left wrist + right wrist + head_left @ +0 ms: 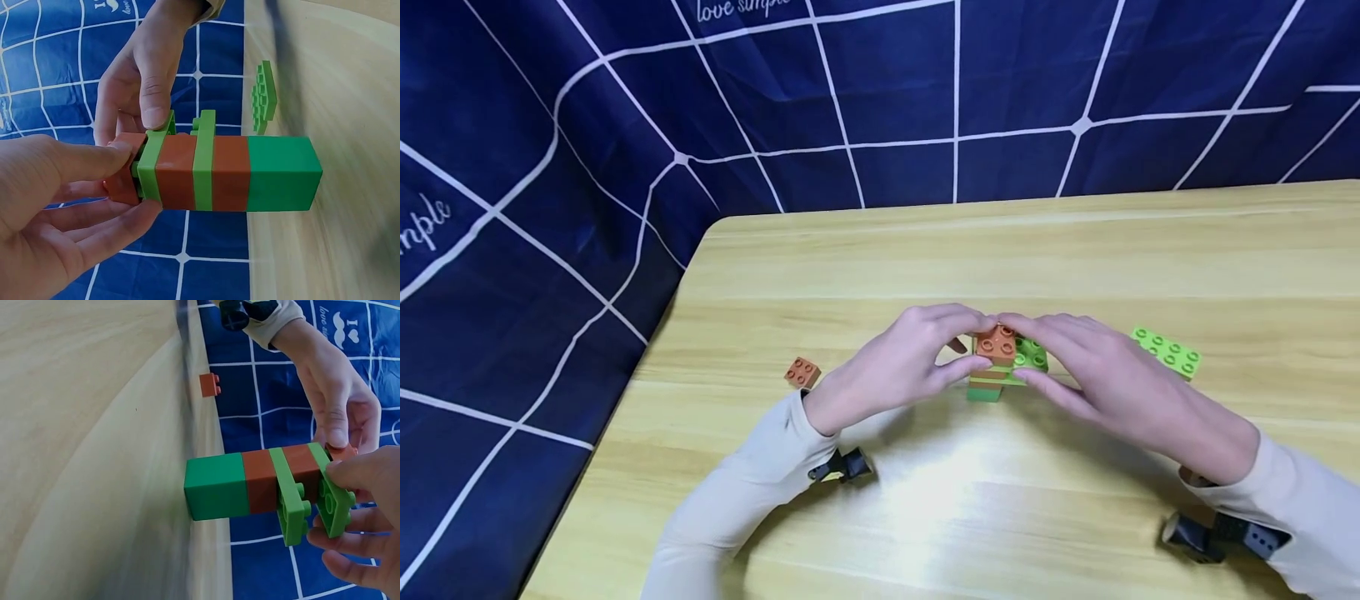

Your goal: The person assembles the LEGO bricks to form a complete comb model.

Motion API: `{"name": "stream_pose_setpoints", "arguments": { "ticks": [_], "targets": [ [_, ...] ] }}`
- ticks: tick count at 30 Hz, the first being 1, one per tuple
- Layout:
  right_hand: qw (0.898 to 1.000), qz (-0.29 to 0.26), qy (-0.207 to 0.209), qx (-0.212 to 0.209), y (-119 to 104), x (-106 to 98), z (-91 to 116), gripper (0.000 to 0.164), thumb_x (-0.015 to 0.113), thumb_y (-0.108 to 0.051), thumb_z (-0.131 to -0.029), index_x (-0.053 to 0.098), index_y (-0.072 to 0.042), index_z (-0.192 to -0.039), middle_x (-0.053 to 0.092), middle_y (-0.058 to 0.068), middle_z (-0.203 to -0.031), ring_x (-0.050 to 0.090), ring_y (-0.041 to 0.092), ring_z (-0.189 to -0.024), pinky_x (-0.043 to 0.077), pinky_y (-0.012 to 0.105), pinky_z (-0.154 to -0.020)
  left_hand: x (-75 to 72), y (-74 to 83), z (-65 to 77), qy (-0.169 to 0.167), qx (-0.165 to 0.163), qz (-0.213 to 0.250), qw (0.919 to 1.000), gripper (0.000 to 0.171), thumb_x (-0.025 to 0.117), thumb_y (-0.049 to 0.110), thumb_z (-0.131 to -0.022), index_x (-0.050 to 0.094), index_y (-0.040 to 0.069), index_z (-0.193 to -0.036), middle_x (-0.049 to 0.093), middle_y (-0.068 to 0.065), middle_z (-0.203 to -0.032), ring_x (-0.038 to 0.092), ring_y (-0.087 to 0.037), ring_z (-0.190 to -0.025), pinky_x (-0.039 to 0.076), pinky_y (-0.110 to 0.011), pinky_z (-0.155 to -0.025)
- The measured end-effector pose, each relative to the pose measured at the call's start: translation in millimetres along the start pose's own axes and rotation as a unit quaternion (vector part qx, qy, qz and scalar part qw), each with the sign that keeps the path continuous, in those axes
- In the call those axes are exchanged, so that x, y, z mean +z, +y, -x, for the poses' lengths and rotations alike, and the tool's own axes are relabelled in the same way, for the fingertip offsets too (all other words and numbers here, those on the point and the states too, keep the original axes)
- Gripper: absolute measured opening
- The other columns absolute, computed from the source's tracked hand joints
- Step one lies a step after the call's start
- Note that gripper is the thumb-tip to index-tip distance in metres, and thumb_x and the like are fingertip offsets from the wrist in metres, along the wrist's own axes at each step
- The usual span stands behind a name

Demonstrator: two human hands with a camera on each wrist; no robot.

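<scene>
A tower of toy building bricks stands upright on the table, its base a dark green brick [284, 174]. Above that, orange-brown bricks alternate with two light green plates that jut out to the right. My left hand [925, 354] pinches the top orange-brown brick [997, 343] between thumb and fingers. In the left wrist view this brick sits slightly tilted, with a gap showing above the upper light green plate [337, 503]. My right hand [1105, 367] grips the jutting end of that upper plate, thumb on top and fingers below. The lower light green plate [290, 515] is untouched.
A loose orange-brown brick [802, 372] lies to the left on the wooden table [925, 258]. Another light green plate [1167, 353] lies to the right, behind my right hand. A dark blue cloth [895, 92] with white lines hangs behind and left of the table.
</scene>
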State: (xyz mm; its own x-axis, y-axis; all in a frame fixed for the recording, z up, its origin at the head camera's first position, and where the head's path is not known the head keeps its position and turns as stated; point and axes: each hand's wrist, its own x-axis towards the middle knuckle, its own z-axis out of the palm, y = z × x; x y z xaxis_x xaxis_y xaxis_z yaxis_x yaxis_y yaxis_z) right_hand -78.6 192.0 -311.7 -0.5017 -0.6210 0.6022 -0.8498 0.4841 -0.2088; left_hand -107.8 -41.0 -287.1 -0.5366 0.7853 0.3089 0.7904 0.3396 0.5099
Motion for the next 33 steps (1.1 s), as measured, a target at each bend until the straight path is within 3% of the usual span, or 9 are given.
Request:
{"name": "stream_pose_setpoints", "arguments": {
  "ticks": [4,8,12,16,26,33],
  "targets": [
    [1.0,-0.002,-0.003,0.01,-2,1,0,0.057,0.039,-0.043,-0.103,0.055,0.003,-0.131,0.068,0.012,-0.107,0.066,0.027,-0.093,0.054,0.044,-0.079,-0.7,1.1,-1.7,-0.005,-0.004,0.004,1.0,0.032,0.067,0.015,-0.092,0.063,-0.004,-0.117,0.067,-0.014,-0.117,0.063,-0.019,-0.109,0.045,-0.012,-0.092],
    [0.999,-0.001,-0.001,0.04,-6,1,0,0.054,0.038,-0.044,-0.103,0.058,0.0,-0.128,0.068,0.009,-0.108,0.065,0.024,-0.096,0.051,0.042,-0.085,0.3,1.1,-4.1,-0.01,-0.014,0.035,0.9992,0.031,0.068,0.011,-0.091,0.063,-0.004,-0.117,0.067,-0.013,-0.116,0.064,-0.018,-0.105,0.048,-0.011,-0.086],
    [0.998,0.01,0.011,0.057,-10,4,-3,0.052,0.04,-0.045,-0.102,0.063,-0.002,-0.118,0.07,0.009,-0.104,0.066,0.025,-0.093,0.052,0.044,-0.083,1.7,-2.9,-4.6,-0.002,-0.021,0.076,0.9969,0.031,0.072,0.009,-0.087,0.065,-0.003,-0.116,0.068,-0.012,-0.113,0.066,-0.016,-0.097,0.049,-0.011,-0.083],
    [0.997,0.018,0.0,0.072,-12,3,-9,0.053,0.041,-0.047,-0.101,0.065,-0.002,-0.115,0.07,0.01,-0.103,0.067,0.027,-0.092,0.054,0.048,-0.079,1.0,-4.9,-3.5,0.013,-0.029,0.084,0.996,0.031,0.075,0.01,-0.084,0.067,-0.002,-0.112,0.07,-0.01,-0.11,0.066,-0.014,-0.093,0.05,-0.012,-0.081],
    [0.998,0.047,-0.002,0.039,-12,3,-15,0.06,0.032,-0.046,-0.103,0.066,0.003,-0.111,0.07,0.014,-0.102,0.068,0.031,-0.089,0.055,0.05,-0.075,1.6,-1.5,-0.7,0.028,-0.038,0.072,0.9963,0.031,0.075,0.012,-0.085,0.067,-0.003,-0.112,0.07,-0.011,-0.108,0.066,-0.014,-0.092,0.05,-0.011,-0.079],
    [0.997,0.056,0.004,0.054,-15,2,-13,0.063,0.032,-0.048,-0.103,0.066,0.005,-0.112,0.07,0.017,-0.101,0.068,0.033,-0.088,0.055,0.051,-0.074,-0.6,-3.2,-2.0,0.019,-0.039,0.079,0.9959,0.034,0.076,0.013,-0.084,0.067,-0.003,-0.114,0.069,-0.012,-0.111,0.067,-0.015,-0.092,0.051,-0.011,-0.078]
  ]
}}
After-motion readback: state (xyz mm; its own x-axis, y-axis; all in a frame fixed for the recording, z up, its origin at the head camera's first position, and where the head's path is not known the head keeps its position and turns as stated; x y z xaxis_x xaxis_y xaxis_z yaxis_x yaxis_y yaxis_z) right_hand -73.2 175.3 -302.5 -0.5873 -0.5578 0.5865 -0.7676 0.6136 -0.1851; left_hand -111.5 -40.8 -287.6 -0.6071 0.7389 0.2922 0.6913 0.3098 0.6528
